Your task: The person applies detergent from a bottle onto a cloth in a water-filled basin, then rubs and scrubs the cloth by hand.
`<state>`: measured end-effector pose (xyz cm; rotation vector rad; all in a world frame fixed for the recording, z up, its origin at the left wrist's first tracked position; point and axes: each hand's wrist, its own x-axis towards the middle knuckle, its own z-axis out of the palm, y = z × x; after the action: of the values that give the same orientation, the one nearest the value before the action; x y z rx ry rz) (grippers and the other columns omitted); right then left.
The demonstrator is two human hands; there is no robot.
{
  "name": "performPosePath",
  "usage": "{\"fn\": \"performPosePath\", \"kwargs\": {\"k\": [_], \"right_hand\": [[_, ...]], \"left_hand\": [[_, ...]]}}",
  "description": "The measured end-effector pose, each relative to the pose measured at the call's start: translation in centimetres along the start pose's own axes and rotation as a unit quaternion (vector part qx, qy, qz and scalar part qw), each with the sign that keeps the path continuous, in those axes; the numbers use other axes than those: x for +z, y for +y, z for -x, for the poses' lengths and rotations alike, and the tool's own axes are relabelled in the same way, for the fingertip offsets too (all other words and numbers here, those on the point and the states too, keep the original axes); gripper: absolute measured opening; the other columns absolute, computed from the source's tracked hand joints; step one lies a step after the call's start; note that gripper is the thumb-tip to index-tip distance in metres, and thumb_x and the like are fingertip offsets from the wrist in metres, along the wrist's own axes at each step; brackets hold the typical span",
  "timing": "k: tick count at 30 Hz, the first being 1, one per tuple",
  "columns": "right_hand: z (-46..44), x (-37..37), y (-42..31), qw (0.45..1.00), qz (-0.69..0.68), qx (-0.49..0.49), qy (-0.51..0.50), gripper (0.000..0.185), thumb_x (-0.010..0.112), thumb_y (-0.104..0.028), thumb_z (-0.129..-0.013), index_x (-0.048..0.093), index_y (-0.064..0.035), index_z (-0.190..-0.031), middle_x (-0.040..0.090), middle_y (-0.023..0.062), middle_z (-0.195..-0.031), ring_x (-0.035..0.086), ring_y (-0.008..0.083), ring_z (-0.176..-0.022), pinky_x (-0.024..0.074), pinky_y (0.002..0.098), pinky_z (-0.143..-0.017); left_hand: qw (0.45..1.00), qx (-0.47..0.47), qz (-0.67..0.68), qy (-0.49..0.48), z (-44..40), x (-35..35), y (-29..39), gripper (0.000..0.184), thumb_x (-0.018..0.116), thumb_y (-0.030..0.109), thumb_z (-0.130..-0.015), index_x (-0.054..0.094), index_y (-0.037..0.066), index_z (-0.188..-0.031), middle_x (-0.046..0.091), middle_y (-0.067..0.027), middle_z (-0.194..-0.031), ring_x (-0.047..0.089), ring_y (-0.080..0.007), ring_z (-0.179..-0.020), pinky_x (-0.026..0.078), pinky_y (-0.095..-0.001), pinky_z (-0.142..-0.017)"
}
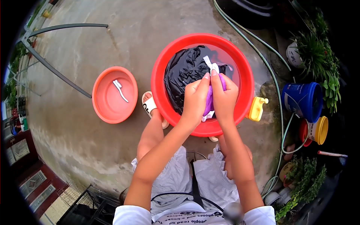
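- A large red basin sits on the wet-looking ground in front of a seated person; it holds water and a crumpled, glossy black material.
- Over this basin, the left hand and right hand close together around a bunched purple-and-white cloth, thumbs side by side on top, squeezing it between them.
- To the left, apart from it, a smaller coral-coloured basin holds a white brush with a curved handle.
- Just beside the large basin's right edge is a yellow bottle.
- Farther right, a blue bucket lies tilted near a yellow bucket; their contents are unclear.
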<state>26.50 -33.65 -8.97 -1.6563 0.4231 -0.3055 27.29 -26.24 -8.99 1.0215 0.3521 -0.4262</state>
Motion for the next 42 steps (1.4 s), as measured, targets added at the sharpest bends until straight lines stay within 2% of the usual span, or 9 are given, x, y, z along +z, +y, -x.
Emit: {"fn": "performPosePath", "kwargs": {"k": [5,10,14,17,21,30,33,36,42], "right_hand": [[3.6,1.8,-1.5,0.899,0.179,-0.379,-0.128,0.026,0.064,-0.005,-0.073,0.046,-0.0002,-0.055,0.036,0.0080,-0.046,0.033,0.0186,-0.037,0.0284,0.0297,-0.039],[1.0,0.8,-0.7,0.986,0.112,-0.116,-0.032,0.033,0.062,-0.012,-0.077,0.042,-0.0006,-0.053,0.039,0.0080,-0.044,0.036,0.0110,-0.037,0.0288,0.0291,-0.038],[-0.1,0.6,0.0,0.991,-0.110,0.082,-0.015,0.033,0.056,-0.014,-0.086,0.044,0.0000,-0.059,0.038,-0.0030,-0.048,0.031,0.0027,-0.047,0.0263,0.0254,-0.040],[2.1,0.9,-1.4,1.000,-0.017,0.000,-0.015,0.034,0.058,-0.014,-0.085,0.044,0.0000,-0.057,0.037,-0.0018,-0.047,0.031,0.0029,-0.046,0.0269,0.0257,-0.040],[3.9,1.8,-2.0,0.926,0.169,-0.312,-0.129,0.033,0.065,-0.010,-0.074,0.041,-0.0005,-0.053,0.038,0.0104,-0.045,0.038,0.0198,-0.037,0.0308,0.0310,-0.038],[-0.4,1.1,-0.1,0.994,-0.098,0.039,0.016,0.038,0.053,-0.016,-0.088,0.040,-0.0018,-0.056,0.032,-0.0056,-0.048,0.027,0.0038,-0.047,0.0214,0.0259,-0.040],[2.0,1.2,-1.4,0.996,0.059,-0.061,-0.042,0.034,0.060,-0.014,-0.081,0.042,-0.0018,-0.055,0.032,0.0021,-0.045,0.031,0.0075,-0.043,0.0266,0.0283,-0.040],[3.8,1.7,-1.3,0.922,0.164,-0.324,-0.133,0.028,0.064,-0.006,-0.071,0.042,-0.0019,-0.054,0.038,0.0099,-0.044,0.038,0.0215,-0.037,0.0305,0.0325,-0.038],[-0.1,-0.4,-0.4,0.999,0.014,-0.034,-0.030,0.033,0.056,-0.015,-0.085,0.044,-0.0012,-0.057,0.035,-0.0012,-0.048,0.029,0.0047,-0.046,0.0254,0.0250,-0.041]], "left_hand": [[0.995,-0.059,0.085,-0.016,-2.1,-3.1,1.6,0.036,0.048,0.029,-0.090,0.036,0.016,-0.059,0.034,0.0060,-0.049,0.033,-0.0036,-0.040,0.026,-0.0225,-0.038],[0.999,-0.023,0.043,-0.007,0.1,-1.5,1.5,0.024,0.046,0.028,-0.092,0.050,0.011,-0.077,0.050,0.0036,-0.064,0.047,-0.0040,-0.054,0.037,-0.0206,-0.047],[0.999,-0.017,-0.029,-0.008,1.5,-0.3,1.7,0.037,0.043,0.024,-0.093,0.046,0.008,-0.061,0.041,0.0069,-0.056,0.033,-0.0010,-0.049,0.028,-0.0206,-0.044],[0.999,0.020,-0.044,-0.007,0.6,-1.7,1.5,0.032,0.046,0.030,-0.092,0.052,0.007,-0.071,0.048,0.0036,-0.061,0.042,-0.0025,-0.050,0.034,-0.0191,-0.047],[0.998,-0.033,0.042,0.022,-1.6,-3.5,2.1,0.036,0.045,0.032,-0.092,0.042,0.010,-0.064,0.039,0.0033,-0.056,0.037,-0.0056,-0.048,0.031,-0.0220,-0.043],[0.998,0.040,-0.044,-0.007,1.1,-0.6,0.7,0.033,0.044,0.025,-0.093,0.047,0.008,-0.065,0.044,0.0066,-0.060,0.036,-0.0005,-0.052,0.030,-0.0199,-0.046],[0.998,0.070,0.009,-0.004,-0.5,-1.6,1.2,0.033,0.045,0.028,-0.093,0.045,0.011,-0.064,0.043,0.0054,-0.057,0.037,-0.0026,-0.047,0.031,-0.0203,-0.044],[0.999,-0.025,0.011,0.047,-1.8,-2.6,2.7,0.035,0.047,0.030,-0.091,0.042,0.011,-0.063,0.037,0.0056,-0.055,0.034,-0.0039,-0.046,0.027,-0.0221,-0.040],[0.995,0.081,-0.064,-0.002,1.1,0.1,0.6,0.037,0.043,0.022,-0.094,0.040,0.008,-0.060,0.034,0.0077,-0.055,0.028,-0.0008,-0.051,0.025,-0.0216,-0.043]]}}
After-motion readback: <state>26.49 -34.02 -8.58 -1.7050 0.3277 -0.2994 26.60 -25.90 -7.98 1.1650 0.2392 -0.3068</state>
